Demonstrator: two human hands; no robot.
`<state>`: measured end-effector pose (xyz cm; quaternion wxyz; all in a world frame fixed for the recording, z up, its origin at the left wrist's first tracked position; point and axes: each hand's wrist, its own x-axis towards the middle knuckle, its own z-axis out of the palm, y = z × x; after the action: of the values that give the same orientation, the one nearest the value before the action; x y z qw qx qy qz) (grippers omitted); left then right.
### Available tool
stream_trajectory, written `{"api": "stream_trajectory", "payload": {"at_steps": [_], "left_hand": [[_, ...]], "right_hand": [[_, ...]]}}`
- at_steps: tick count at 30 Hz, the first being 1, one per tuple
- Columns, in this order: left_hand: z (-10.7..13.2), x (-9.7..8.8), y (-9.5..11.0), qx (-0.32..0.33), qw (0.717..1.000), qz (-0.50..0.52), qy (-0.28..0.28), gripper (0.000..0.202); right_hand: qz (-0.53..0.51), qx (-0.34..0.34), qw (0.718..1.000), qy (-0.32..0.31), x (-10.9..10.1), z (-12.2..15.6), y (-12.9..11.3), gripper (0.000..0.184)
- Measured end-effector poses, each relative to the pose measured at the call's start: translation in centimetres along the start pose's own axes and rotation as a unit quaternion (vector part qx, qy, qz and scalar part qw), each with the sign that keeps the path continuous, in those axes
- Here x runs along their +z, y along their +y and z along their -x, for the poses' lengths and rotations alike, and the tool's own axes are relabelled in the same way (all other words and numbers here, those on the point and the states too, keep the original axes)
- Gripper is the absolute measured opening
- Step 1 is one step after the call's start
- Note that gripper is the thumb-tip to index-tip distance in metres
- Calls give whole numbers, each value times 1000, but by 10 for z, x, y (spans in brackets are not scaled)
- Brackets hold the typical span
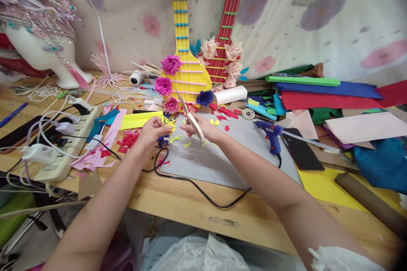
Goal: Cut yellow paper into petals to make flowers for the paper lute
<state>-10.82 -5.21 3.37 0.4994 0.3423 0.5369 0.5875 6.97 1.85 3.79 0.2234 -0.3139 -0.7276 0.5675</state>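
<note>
We take the right hand as the clock centre, with 12 o'clock pointing away from us.

Our right hand (203,127) has its grip around the pale, smooth handles of the scissors (191,119); the slim blades point to 11 o'clock, over the bench (178,211) of light-grained wood. Our left hand (153,132), at 9 o'clock, has a narrow grip, fingers curled toward the thumb; we cannot tell whether it closes on the small, irregular yellow scraps (174,139) beside it.

Beneath the right hand we see a flat grey mat (206,167). A matte yellow strip (133,121) and crumpled red scraps (128,140) lie at 9 o'clock. At 12 o'clock stands a rounded yellow instrument model (193,75) bearing ruffled flowers. At 3 o'clock we find the blue glue gun (271,135), a translucent rod in its rear. A thin black cable (203,194) curves across 6 o'clock.
</note>
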Motion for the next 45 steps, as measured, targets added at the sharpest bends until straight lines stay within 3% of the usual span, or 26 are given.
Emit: {"api": "stream_trajectory", "payload": {"at_steps": [4,8,14,18,23,28,30,35,41,45], "left_hand": [[4,17,-8,-26,996,68,48,50],[9,26,-12,-27,994,84,60,50],[13,29,-10,-55,992,101,50,47],[11,23,-2,-95,993,69,-3,45],[5,16,9,-110,989,-51,-80,40],[2,21,12,-120,972,-127,-157,44],[3,24,10,-110,973,-124,-160,45],[4,27,2,-37,993,-68,-87,52],[4,31,-3,9,997,-47,-52,54],[4,30,-3,-12,999,-33,-24,53]], "right_hand": [[-143,-12,989,42,15,-5,1,42],[-199,11,977,80,19,-7,5,45],[-242,31,966,85,17,-4,4,46],[-257,44,964,59,10,-1,3,43],[-227,92,969,-21,-5,4,-4,38],[-158,139,973,-100,-15,6,-9,32],[-156,133,973,-105,-16,6,-8,31],[-202,74,975,-58,-14,8,-2,29],[-188,51,980,27,-3,6,3,37],[-45,1,994,94,-2,5,5,33]]}}
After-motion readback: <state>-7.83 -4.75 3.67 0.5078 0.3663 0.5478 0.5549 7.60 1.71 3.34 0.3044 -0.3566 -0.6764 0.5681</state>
